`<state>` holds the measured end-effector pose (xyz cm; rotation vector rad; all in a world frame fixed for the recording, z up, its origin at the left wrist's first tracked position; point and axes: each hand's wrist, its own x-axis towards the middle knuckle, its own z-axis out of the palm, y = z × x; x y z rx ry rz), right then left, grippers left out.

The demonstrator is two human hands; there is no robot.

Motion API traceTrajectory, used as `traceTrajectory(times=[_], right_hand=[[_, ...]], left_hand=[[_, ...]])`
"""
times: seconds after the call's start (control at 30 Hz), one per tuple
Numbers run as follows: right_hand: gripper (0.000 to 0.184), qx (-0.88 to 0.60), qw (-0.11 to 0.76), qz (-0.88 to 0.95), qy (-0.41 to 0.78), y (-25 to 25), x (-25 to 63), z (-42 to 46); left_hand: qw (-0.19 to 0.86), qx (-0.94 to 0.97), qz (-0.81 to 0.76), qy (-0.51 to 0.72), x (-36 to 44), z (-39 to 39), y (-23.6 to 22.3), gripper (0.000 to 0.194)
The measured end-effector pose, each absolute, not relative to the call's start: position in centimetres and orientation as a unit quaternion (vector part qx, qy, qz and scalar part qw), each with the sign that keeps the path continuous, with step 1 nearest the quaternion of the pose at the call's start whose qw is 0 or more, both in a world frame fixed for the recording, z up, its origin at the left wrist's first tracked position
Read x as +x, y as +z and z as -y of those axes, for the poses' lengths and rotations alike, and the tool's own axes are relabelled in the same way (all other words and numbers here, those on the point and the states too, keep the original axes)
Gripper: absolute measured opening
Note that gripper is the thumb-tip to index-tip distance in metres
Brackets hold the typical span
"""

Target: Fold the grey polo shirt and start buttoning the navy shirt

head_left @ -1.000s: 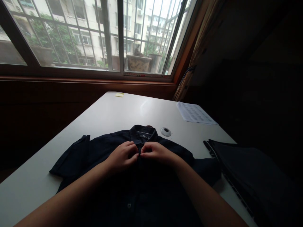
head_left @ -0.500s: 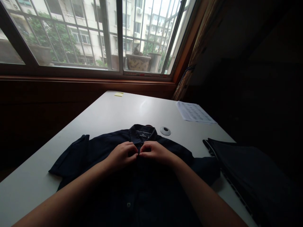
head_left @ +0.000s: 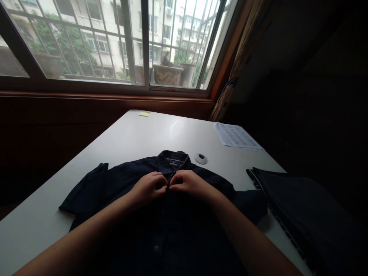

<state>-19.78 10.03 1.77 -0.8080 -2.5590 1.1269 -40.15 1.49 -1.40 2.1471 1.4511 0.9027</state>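
A dark navy short-sleeved shirt lies face up on the white table, its collar pointing away from me. Just below the collar, my left hand pinches the front placket from the left. From the other side my right hand pinches the same strip, the fingertips of both hands almost meeting. Whether a button sits between the fingers is hidden. A small pale button shows lower on the shirt front.
Dark folded trousers or similar cloth lie at the table's right edge. Printed papers rest at the far right, a yellow sticky note at the far edge. A round cable grommet is set beyond the collar. Behind stands a barred window.
Hardly anything differs. Both hands keep their pinch on the shirt placket, with only a tiny shift of the fingers and of the whole view.
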Motion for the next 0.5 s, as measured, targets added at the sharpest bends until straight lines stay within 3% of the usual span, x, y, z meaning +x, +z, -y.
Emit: traceTrajectory(times=[0.3, 0.5], right_hand=[[0.009, -0.356, 0.111, 0.883, 0.284, 3.1, -20.9, -7.9], [0.009, -0.328, 0.130, 0.879, 0.322, 2.5, -20.7, -8.5]], left_hand=[[0.199, 0.763, -0.516, 0.334, -40.2, -1.6, -1.9, 0.007], [0.199, 0.762, -0.512, 0.342, -40.3, -1.6, -1.5, 0.008]])
